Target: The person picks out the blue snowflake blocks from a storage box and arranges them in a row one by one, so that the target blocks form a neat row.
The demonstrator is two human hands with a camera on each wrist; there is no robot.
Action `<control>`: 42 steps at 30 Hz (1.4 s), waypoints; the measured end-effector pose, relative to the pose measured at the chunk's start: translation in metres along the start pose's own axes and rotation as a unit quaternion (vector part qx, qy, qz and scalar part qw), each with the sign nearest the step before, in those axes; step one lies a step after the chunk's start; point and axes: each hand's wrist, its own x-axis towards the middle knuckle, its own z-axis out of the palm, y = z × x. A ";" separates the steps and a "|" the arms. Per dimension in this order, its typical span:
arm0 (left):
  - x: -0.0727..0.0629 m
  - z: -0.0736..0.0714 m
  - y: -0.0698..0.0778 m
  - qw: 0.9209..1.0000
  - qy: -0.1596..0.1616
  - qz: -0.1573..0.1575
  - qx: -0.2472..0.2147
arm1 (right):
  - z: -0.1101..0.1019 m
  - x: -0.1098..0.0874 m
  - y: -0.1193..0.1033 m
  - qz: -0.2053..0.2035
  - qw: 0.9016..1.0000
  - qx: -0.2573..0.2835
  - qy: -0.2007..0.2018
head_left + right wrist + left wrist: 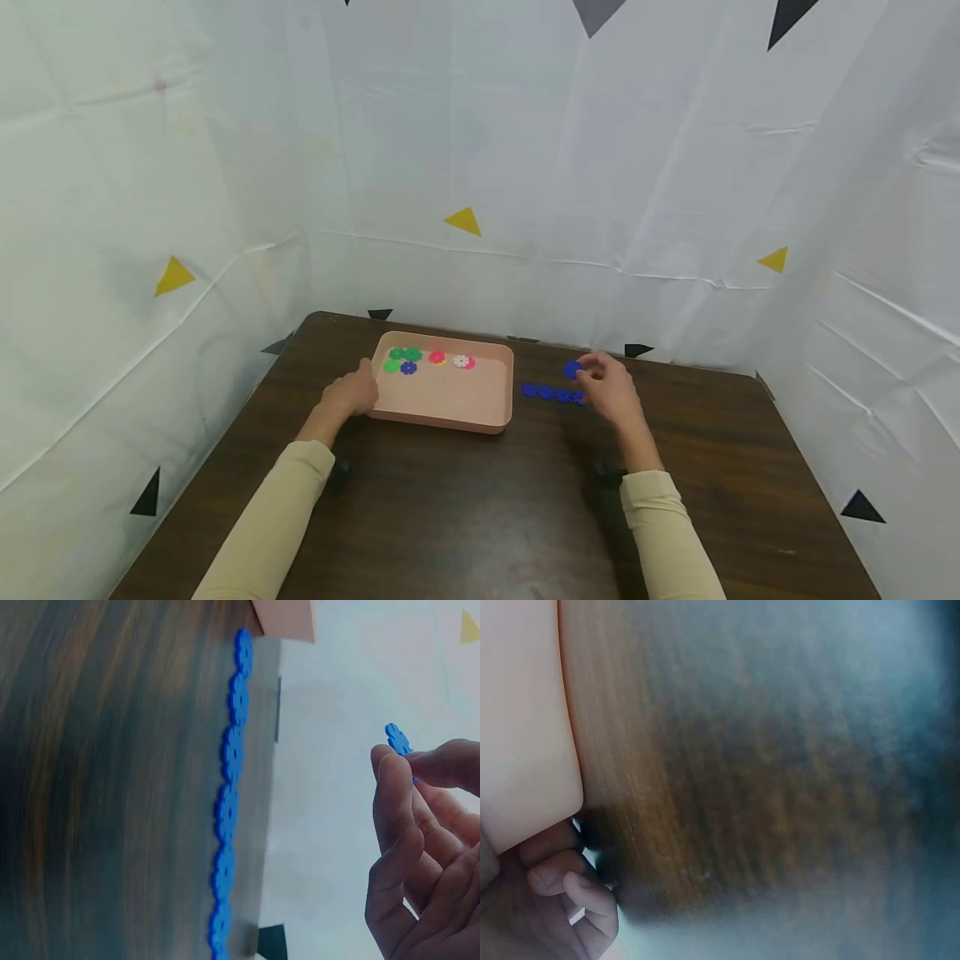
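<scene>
My right hand (613, 390) pinches a blue flower-shaped disc (573, 369) between thumb and fingertips, raised above the table. In the right wrist view, that disc (397, 739) sticks out past the fingertips. Below it, a row of blue flower-shaped discs (232, 754) lies on the table, each close against its neighbour; the hand hides the row's right part in the head view. My left hand (352, 391) grips the left edge of a pink tray (442, 402), its fingers (555, 874) curled at the tray's corner.
Inside the tray, near its far side, are several green discs (405, 354), a dark blue disc (408, 367), a pink one (437, 357) and a white one (461, 361). The dark wooden table (465, 517) meets white sheeting (525, 167) at the back and sides.
</scene>
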 end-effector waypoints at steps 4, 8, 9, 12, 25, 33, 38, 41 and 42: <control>-0.003 0.001 0.000 1.000 -0.003 -0.001 0.001 | -0.009 -0.002 0.007 0.012 1.000 0.002 0.003; -0.001 0.002 0.000 1.000 -0.006 -0.001 0.001 | -0.020 -0.003 0.015 0.020 1.000 0.012 0.009; 0.001 0.002 -0.001 1.000 -0.006 -0.002 0.001 | -0.023 -0.003 0.016 0.022 1.000 0.015 0.012; 0.002 0.000 -0.001 1.000 -0.005 0.001 0.001 | -0.030 -0.004 0.019 0.028 0.999 0.014 0.017; 0.012 0.007 -0.004 1.000 -0.020 -0.001 -0.002 | -0.059 -0.018 0.048 0.061 0.997 -0.001 0.037; 0.006 0.000 0.004 1.000 -0.014 0.006 0.000 | -0.073 -0.023 0.065 0.091 0.994 -0.011 0.052; 0.000 0.000 0.006 1.000 -0.016 0.005 0.007 | -0.075 -0.024 0.076 0.112 0.992 -0.015 0.054; -0.003 0.000 0.006 1.000 -0.016 0.003 0.008 | -0.076 -0.024 0.084 0.124 0.991 -0.015 0.055; -0.003 0.000 0.006 1.000 -0.016 0.004 0.007 | -0.077 -0.024 0.088 0.127 0.990 -0.014 0.055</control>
